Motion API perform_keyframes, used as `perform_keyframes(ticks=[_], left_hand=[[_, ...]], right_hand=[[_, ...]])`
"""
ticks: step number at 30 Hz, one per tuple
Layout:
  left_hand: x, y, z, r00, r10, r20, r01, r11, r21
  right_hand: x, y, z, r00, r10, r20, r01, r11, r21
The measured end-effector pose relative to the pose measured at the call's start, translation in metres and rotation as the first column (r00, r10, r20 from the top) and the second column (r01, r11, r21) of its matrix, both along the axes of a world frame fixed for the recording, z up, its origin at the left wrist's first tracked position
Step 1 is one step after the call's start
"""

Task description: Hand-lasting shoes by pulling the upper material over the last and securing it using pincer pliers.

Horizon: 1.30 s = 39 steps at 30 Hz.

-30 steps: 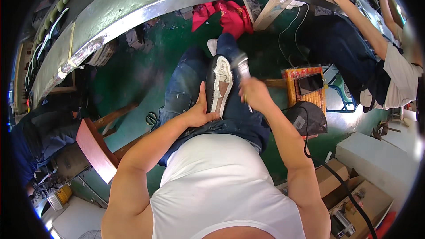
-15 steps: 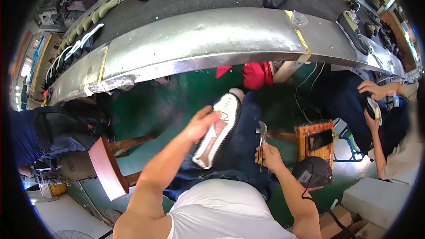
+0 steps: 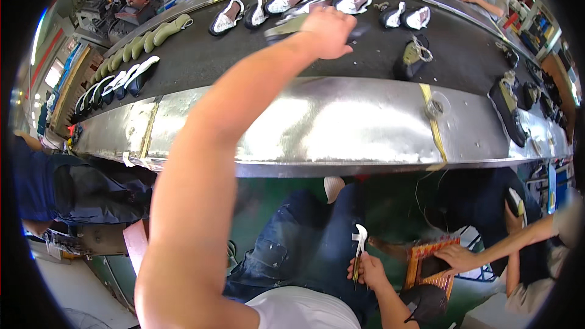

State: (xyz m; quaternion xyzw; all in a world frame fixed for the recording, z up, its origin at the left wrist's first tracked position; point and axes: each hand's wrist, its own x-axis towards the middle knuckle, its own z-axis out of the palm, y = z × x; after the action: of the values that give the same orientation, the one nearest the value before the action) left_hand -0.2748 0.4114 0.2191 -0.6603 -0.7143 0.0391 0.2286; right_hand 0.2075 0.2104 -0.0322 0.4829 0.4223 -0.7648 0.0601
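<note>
My left arm reaches forward over the dark conveyor belt point(image 3: 201, 49). There my left hand point(image 3: 329, 31) is closed over a motion-blurred shoe point(image 3: 285, 28) with olive-green and dark parts; most of the fingers are hidden behind the hand. Several white shoes with dark soles, one of them a white shoe point(image 3: 353, 2), lie just beyond it. Low over my lap, my right hand point(image 3: 369, 270) grips metal lasting pincers point(image 3: 361, 239) by the handles, their curved head pointing up. A pale ribbed piece point(image 3: 333, 189) rests by my knee.
A metal ledge point(image 3: 274, 128) runs along the belt's near side, with a clear cup point(image 3: 436, 107) on it. An olive shoe point(image 3: 415, 56) stands on the belt at right. A co-worker's hand point(image 3: 460, 259) at right rests over a phone. A dark cap point(image 3: 426, 301) lies beside my right forearm.
My left hand has gone from my lap up to the belt, and the white shoe it held has left my lap. My right hand keeps the pincers. A co-worker's hand has moved to the phone.
</note>
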Motion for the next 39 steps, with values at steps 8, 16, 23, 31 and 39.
perform_keyframes(ticks=[8, 16, 23, 31, 39], left_hand=[[-0.032, 0.046, -0.082, 0.977, 0.003, 0.215, 0.015, 0.997, -0.082], [-0.239, -0.02, -0.097, 0.798, 0.07, 0.598, -0.549, 0.493, 0.675], [-0.375, -0.092, -0.139, 0.316, 0.381, 0.869, -0.941, 0.241, 0.236], [-0.401, -0.046, -0.133, 0.147, 0.114, 0.982, -0.706, 0.708, 0.024], [-0.342, 0.007, -0.135, 0.427, 0.437, 0.792, -0.801, 0.589, 0.107]], right_hand=[[-0.014, 0.035, 0.008, 0.997, -0.07, 0.032, 0.071, 0.997, -0.035], [-0.033, 0.067, 0.011, 0.998, -0.054, 0.035, 0.057, 0.993, -0.103], [-0.036, 0.087, 0.002, 0.996, -0.071, 0.048, 0.08, 0.974, -0.214], [-0.06, 0.101, 0.024, 0.987, -0.003, 0.16, 0.029, 0.986, -0.164], [-0.063, 0.087, 0.019, 0.989, -0.047, 0.14, 0.081, 0.965, -0.248]])
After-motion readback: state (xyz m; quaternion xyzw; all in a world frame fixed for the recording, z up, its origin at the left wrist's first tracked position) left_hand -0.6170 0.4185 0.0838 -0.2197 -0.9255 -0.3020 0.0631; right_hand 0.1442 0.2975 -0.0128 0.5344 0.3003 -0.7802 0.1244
